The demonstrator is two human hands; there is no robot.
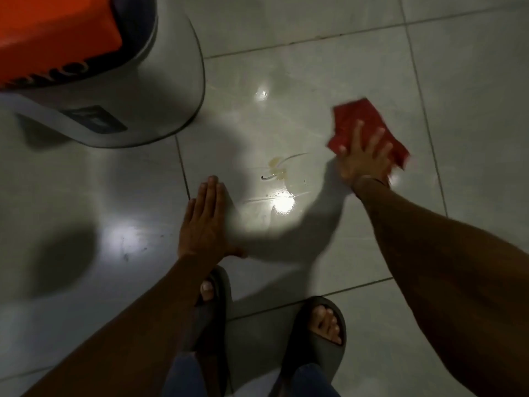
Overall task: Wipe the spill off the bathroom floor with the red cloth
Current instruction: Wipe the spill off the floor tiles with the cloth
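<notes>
The red cloth (363,124) is pressed flat against the tiled floor (472,81) under the right hand (362,159), whose fingers (375,138) are spread wide over it, presumably so that the pressure is shared across as much fabric as possible. The cloth is kept to the right of the spill (277,170), near it but not touching, so the yellowish puddle and its thin streaks are judged not yet wiped. The left hand (204,222) is laid palm-down on the bare tile just left of the spill, fingers straight and held close together, nothing gripped; it is most likely planted there as a prop for the crouched body (the weight seems carried on it). A white appliance with an orange top (114,81) is stood at the far left corner of the floor, well apart from the wiping. Both feet are set in dark slide sandals (317,333) at the near edge. Counted: one cloth, one spill patch, two hands, two sandals, one appliance.
</notes>
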